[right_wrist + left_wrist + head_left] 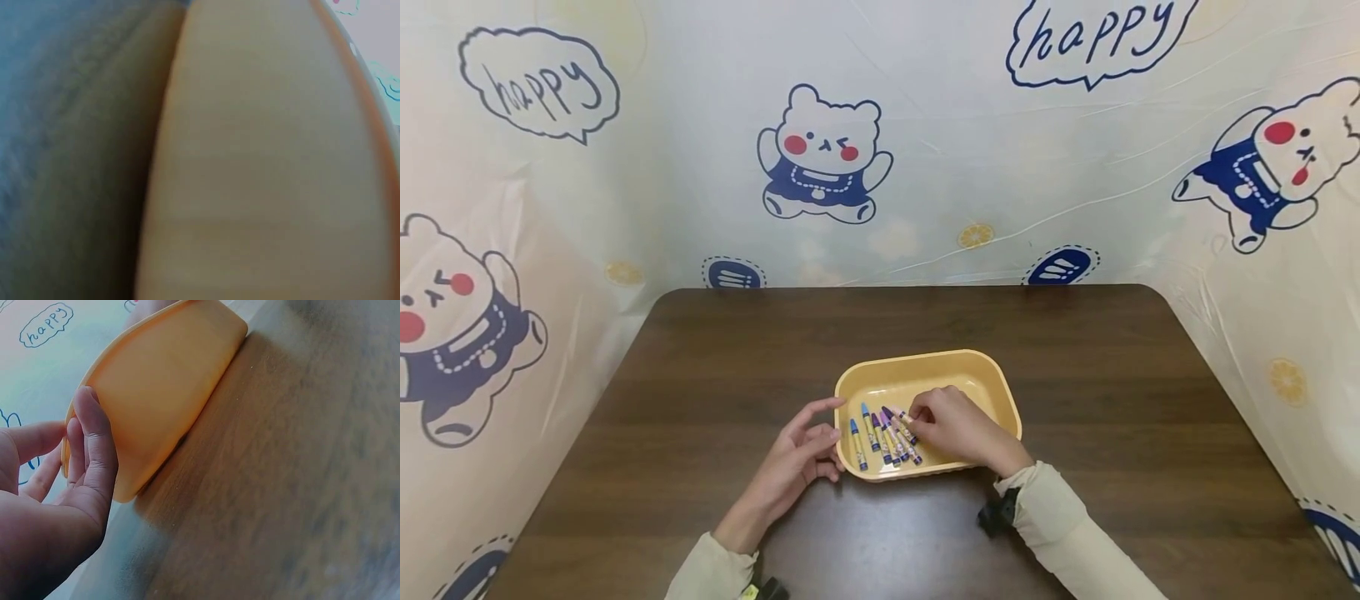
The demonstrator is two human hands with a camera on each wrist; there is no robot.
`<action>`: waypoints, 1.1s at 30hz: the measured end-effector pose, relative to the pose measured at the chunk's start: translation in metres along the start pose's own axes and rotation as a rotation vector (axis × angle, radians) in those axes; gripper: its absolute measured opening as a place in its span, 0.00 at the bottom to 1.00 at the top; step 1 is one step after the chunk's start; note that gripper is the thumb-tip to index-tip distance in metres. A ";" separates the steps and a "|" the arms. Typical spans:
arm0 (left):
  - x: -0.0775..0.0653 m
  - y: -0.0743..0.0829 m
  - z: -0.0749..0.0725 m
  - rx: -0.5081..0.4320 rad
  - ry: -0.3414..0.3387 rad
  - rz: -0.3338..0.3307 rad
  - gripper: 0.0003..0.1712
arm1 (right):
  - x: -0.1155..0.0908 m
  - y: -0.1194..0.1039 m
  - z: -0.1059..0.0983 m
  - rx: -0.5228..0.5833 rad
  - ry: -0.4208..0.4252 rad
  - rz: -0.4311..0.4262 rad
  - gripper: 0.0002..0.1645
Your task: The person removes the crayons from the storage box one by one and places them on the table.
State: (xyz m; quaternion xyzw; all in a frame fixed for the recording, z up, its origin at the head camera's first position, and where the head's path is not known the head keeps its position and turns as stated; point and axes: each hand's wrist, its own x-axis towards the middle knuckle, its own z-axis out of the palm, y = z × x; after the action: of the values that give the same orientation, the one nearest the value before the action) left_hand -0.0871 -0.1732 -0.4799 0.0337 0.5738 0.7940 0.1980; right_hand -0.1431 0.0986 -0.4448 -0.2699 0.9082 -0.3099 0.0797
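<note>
A yellow tray [992, 392] stands on the table with several crayons [874, 433] lying in its left half, their tips blue, purple and pink. My left hand [801, 454] is at the tray's left end. Its fingers are loosely bent and touch the rim, as the left wrist view shows with the hand [75, 481] against the tray's outer wall [156, 381]. Inside the tray, my right hand [958, 425] has curled fingers and seems to pinch a crayon at the right of the group; the fingertips partly hide it. The right wrist view is filled by the blurred tray wall [269, 156].
The dark brown wooden table [737, 350] extends around the tray on all sides. Behind and beside it hangs a pale cloth [925, 167] printed with cartoon bears. A black wrist device [998, 512] is near the tray's front right edge.
</note>
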 end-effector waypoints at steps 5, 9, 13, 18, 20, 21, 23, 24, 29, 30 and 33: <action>0.001 0.000 0.000 0.002 0.003 -0.003 0.32 | -0.002 0.001 -0.014 0.019 0.043 0.031 0.03; 0.001 0.000 0.000 -0.013 0.010 -0.004 0.31 | -0.003 0.000 -0.022 0.028 0.092 0.012 0.03; 0.001 -0.001 0.002 -0.021 0.016 -0.013 0.31 | -0.009 0.004 -0.025 0.027 0.125 -0.020 0.02; 0.000 -0.001 0.003 -0.025 0.028 -0.015 0.31 | -0.020 0.009 -0.031 0.038 0.167 -0.044 0.02; 0.000 -0.002 0.003 -0.030 0.032 -0.017 0.32 | -0.025 0.012 -0.034 0.049 0.181 -0.040 0.02; 0.000 -0.002 0.003 -0.034 0.033 -0.018 0.32 | -0.027 0.012 -0.036 0.054 0.187 -0.035 0.02; -0.001 -0.002 0.003 -0.039 0.035 -0.020 0.32 | -0.032 0.014 -0.040 0.061 0.200 -0.017 0.02; 0.000 -0.003 0.003 -0.040 0.033 -0.020 0.32 | -0.034 0.015 -0.042 0.059 0.207 -0.010 0.02; -0.001 -0.003 0.003 -0.040 0.031 -0.009 0.32 | -0.045 0.018 -0.052 0.057 0.252 0.008 0.03; 0.000 -0.003 0.003 -0.043 0.028 -0.006 0.32 | -0.047 0.019 -0.054 0.058 0.261 0.011 0.03; 0.000 -0.003 0.002 -0.055 0.018 -0.002 0.32 | -0.054 0.024 -0.060 0.066 0.290 0.031 0.04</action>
State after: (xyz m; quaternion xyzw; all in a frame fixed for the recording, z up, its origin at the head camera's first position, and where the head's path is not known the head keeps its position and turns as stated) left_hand -0.0854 -0.1703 -0.4822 0.0203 0.5534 0.8096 0.1946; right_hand -0.1264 0.1747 -0.4127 -0.2052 0.9036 -0.3741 -0.0389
